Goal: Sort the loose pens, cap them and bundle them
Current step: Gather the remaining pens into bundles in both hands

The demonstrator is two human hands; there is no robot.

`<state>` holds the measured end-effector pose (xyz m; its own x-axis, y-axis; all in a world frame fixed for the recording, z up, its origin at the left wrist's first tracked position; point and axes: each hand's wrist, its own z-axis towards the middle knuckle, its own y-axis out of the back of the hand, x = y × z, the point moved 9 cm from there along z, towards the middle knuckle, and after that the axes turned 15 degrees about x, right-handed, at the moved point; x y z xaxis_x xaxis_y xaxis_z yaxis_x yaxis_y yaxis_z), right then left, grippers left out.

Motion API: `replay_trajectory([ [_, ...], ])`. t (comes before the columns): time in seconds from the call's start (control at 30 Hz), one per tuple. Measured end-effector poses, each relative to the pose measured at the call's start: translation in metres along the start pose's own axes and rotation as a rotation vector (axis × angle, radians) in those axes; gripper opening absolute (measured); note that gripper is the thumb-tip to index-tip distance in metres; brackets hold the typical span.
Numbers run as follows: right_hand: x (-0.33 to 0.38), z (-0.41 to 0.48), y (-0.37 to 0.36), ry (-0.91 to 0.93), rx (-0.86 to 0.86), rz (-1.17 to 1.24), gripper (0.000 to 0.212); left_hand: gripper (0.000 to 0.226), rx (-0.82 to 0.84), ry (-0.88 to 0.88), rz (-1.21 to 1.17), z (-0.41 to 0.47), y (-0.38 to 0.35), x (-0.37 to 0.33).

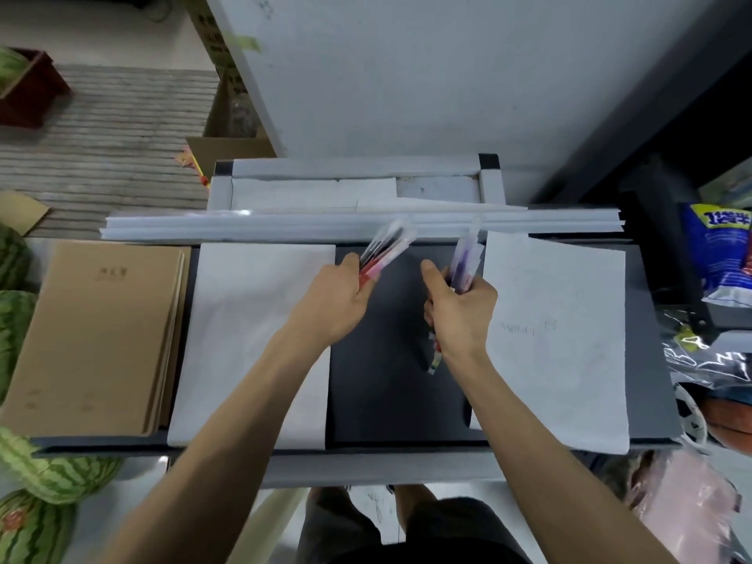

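A single wide-angle view from the person's head; it faces forward and steeply down, close above the dark surface (382, 405), which fills the middle; straight edges bow toward the frame's borders.

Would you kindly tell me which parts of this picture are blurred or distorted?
Head view: the red-ended clear plastic pens in the left hand and the purple-tinted clear pens in the right hand are smeared by motion blur; both hands and the brown card notebooks look fairly sharp; the wide-angle lens bows the long white paper stack behind them.
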<state>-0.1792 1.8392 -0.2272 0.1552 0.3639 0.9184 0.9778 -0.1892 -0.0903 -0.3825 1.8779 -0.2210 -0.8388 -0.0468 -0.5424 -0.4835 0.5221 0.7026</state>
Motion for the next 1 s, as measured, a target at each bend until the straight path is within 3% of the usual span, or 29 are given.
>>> replay_trajectory([
  [0.17, 0.037, -0.007, -0.025, 0.224, -0.029, -0.079, 0.045, 0.03, -0.226, -0.149, -0.255, -0.02, 0.015, -0.003],
  [0.33, 0.054, -0.015, -0.044, 0.459, -0.089, -0.124, 0.048, 0.008, -0.443, -0.239, -0.502, -0.033, 0.01, 0.009],
  [0.5, 0.036, -0.017, -0.054, 0.571, -0.088, -0.23, 0.052, 0.024, -0.663, -0.242, -0.595, -0.046, -0.012, 0.027],
  [0.73, -0.004, -0.01, -0.049, 0.552, -0.053, -0.343, 0.054, 0.018, -0.85, -0.193, -0.687, -0.056, -0.021, 0.042],
  [0.83, -0.006, -0.014, -0.054, 0.594, -0.011, -0.379, 0.053, 0.033, -0.878, -0.183, -0.695, -0.06, -0.017, 0.044],
  [1.0, -0.005, -0.014, -0.054, 0.597, -0.004, -0.382, 0.051, 0.034, -0.87, -0.176, -0.686, -0.058, -0.014, 0.043],
])
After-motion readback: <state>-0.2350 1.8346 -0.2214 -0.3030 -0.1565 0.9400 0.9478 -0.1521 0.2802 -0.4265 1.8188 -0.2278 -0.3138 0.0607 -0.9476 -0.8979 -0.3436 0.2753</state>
